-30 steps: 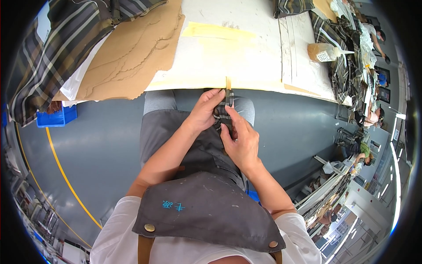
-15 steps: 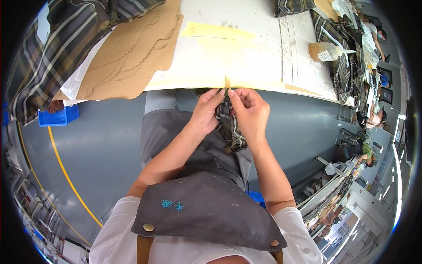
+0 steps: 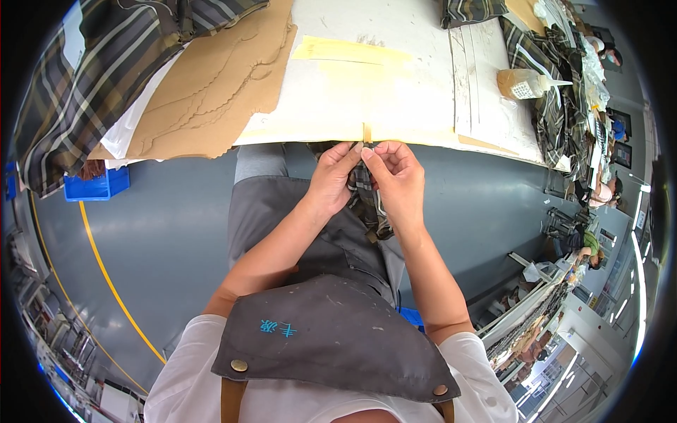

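Observation:
At the near edge of the white worktable (image 3: 416,92), my left hand (image 3: 330,182) pinches the top of a narrow piece of dark plaid fabric (image 3: 363,201). My right hand (image 3: 402,185) is closed on the same fabric, its thumb tip beside the left fingertips. The plaid piece hangs down between both hands over my grey apron (image 3: 310,324). A small tan strip (image 3: 367,132) stands at the table edge just beyond the fingertips. The exact spot under the fingertips is hidden.
Brown paper (image 3: 204,92) and a large plaid cloth (image 3: 106,92) lie on the table's left. To the right stand a squeeze bottle (image 3: 518,83) and more crumpled plaid fabric (image 3: 557,130). A blue crate (image 3: 99,185) sits below left. Other people are at far right.
My right hand has shifted slightly left, bringing its fingertips closer to the left ones. My left hand keeps its pinch on the plaid fabric.

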Demonstrator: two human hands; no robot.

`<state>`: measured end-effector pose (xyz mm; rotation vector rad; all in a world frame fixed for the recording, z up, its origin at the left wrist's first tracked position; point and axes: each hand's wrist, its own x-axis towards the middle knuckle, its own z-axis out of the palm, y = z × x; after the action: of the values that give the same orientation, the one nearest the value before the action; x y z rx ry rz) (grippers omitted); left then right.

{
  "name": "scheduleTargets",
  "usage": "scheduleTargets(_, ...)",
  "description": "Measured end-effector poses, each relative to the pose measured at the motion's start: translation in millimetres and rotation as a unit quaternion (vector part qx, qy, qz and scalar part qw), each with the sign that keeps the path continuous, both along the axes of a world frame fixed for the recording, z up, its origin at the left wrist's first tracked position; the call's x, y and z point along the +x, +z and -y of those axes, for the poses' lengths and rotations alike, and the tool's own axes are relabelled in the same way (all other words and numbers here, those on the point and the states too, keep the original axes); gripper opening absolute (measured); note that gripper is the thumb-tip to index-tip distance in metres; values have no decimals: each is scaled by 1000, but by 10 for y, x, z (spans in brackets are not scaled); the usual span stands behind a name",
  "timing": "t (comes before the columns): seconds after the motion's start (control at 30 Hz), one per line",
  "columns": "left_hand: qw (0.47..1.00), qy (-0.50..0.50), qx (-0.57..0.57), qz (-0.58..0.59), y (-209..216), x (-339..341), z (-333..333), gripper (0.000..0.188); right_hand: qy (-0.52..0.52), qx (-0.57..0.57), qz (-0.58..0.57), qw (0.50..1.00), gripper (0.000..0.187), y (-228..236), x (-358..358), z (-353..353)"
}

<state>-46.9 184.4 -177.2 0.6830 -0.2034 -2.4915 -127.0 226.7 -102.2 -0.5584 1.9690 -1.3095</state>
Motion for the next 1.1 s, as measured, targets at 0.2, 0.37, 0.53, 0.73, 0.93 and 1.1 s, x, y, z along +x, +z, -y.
scheduleTargets(0.2,1000,3,-5,19,-7,-17,-3,18,-128,-32,157,979,22,-109,62,88)
scheduleTargets(0.37,999,-16,-21,42,-4,-9,22,19,-100,-73,167,978,23,-133,54,29)
scheduleTargets(0.53,999,0,-19,30,23,-3,9,17,-34,-19,235,971,23,-17,-18,-120)
scheduleTargets(0.73,1000,-10,-15,9,10,11,31,15,21,-19,236,971,23,40,-5,-163)
scheduleTargets(0.93,1000,-13,-9,22,63,8,27,16,19,17,241,970,15,77,-86,-81)
scheduleTargets(1.1,999,-21,-19,30,81,8,13,17,-23,0,180,983,14,6,-31,-9)
